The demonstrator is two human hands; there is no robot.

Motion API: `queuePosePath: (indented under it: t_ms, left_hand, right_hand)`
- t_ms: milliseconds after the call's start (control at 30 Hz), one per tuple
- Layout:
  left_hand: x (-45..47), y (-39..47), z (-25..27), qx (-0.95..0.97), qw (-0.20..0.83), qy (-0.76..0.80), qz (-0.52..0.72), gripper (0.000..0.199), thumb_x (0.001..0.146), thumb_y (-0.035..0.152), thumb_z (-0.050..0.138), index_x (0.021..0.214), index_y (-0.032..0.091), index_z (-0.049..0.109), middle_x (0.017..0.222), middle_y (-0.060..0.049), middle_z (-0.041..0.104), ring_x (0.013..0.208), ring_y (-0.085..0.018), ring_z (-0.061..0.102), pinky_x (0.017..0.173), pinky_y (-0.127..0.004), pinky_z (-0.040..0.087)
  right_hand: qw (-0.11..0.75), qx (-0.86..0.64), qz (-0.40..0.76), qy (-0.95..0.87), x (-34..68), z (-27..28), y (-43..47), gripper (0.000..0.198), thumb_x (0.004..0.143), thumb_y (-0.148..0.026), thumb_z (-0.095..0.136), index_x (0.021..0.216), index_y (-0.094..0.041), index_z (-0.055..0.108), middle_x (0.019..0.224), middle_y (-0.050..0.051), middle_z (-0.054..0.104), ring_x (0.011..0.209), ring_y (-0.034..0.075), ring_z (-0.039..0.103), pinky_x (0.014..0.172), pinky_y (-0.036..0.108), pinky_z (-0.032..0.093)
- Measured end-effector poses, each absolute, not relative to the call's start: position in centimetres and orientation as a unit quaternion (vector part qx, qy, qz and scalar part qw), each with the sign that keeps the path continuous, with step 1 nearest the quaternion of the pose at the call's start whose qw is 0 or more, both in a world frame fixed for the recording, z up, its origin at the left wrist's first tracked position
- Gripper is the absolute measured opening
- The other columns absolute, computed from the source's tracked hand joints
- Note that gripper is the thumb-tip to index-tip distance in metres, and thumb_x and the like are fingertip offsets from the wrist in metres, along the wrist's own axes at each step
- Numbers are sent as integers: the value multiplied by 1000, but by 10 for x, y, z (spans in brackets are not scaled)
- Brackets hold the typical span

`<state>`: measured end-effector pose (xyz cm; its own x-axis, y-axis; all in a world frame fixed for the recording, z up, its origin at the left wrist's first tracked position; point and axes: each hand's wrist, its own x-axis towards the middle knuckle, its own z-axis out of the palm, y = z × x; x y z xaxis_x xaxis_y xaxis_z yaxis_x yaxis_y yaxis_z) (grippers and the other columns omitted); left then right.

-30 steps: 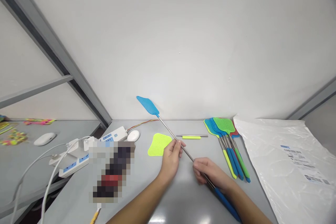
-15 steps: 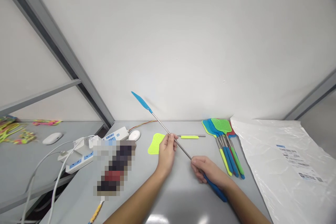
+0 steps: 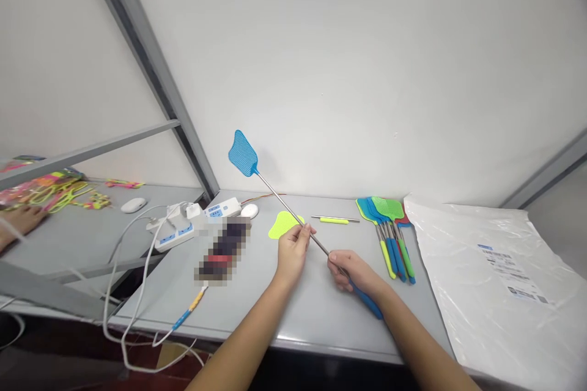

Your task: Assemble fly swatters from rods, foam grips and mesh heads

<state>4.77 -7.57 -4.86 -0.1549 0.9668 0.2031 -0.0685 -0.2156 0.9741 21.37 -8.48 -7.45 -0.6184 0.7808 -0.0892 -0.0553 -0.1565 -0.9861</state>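
Observation:
A blue fly swatter [image 3: 243, 153] is held slantwise over the table, its perforated head up at the left and its blue handle [image 3: 365, 302] down at the right. My left hand [image 3: 293, 250] pinches the metal rod around its middle. My right hand [image 3: 351, 270] is closed around the rod lower down, by the top of the handle. Behind my left hand lies a yellow-green swatter head [image 3: 285, 224], partly covered by that hand. Just right of it are a metal rod [image 3: 316, 217] and a yellow-green handle [image 3: 334, 220].
Several swatters [image 3: 387, 208] lie stacked at the right, beside a white plastic mailing bag [image 3: 458, 293]. Left are power strips [image 3: 173, 237] with white cables, a round white disc [image 3: 249, 211] and a pixelated object [image 3: 224, 252]. Another person's hand [image 3: 25, 221] rests on the neighbouring table near colourful pieces.
The swatter has turned about its rod, so its head now shows its broad face instead of its edge. Both hands keep their hold. The view has shifted, bringing another person's hand in.

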Motion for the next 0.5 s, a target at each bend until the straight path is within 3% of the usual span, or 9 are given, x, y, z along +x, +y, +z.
queuePosePath:
  t_ms: [200, 300, 400, 500]
  left_hand:
    - [42, -109, -37, 471, 390, 438, 659, 39, 85, 51, 57, 75, 14, 64, 52, 6, 34, 51, -9, 33, 53, -24, 27]
    - [42, -128, -29, 451, 370, 415, 698, 37, 84, 49, 58, 75, 14, 64, 53, 5, 36, 52, -9, 34, 53, -23, 28]
    - [49, -150, -27, 428, 380, 407, 712, 37, 84, 49, 59, 77, 13, 65, 54, 5, 36, 53, -8, 35, 55, -22, 31]
    - [63, -171, -31, 396, 411, 414, 709, 38, 83, 51, 59, 82, 14, 65, 56, 6, 38, 52, -7, 36, 55, -21, 33]
  right_hand:
    - [301, -322, 654, -614, 209, -48, -122, 43, 88, -57, 46, 65, -20, 43, 44, -10, 34, 38, 6, 29, 41, 21, 24]
    - [307, -343, 609, -645, 212, -23, -143, 40, 89, -52, 50, 66, -19, 45, 54, -7, 42, 47, 7, 34, 46, 21, 26]
    - [284, -387, 404, -778, 219, -6, -164, 37, 93, -46, 43, 68, -20, 48, 63, -4, 50, 59, 10, 44, 57, 23, 33]
    - [265, -448, 281, -806, 224, -8, -181, 34, 96, -41, 37, 79, -20, 57, 72, 0, 60, 67, 14, 52, 62, 26, 34]
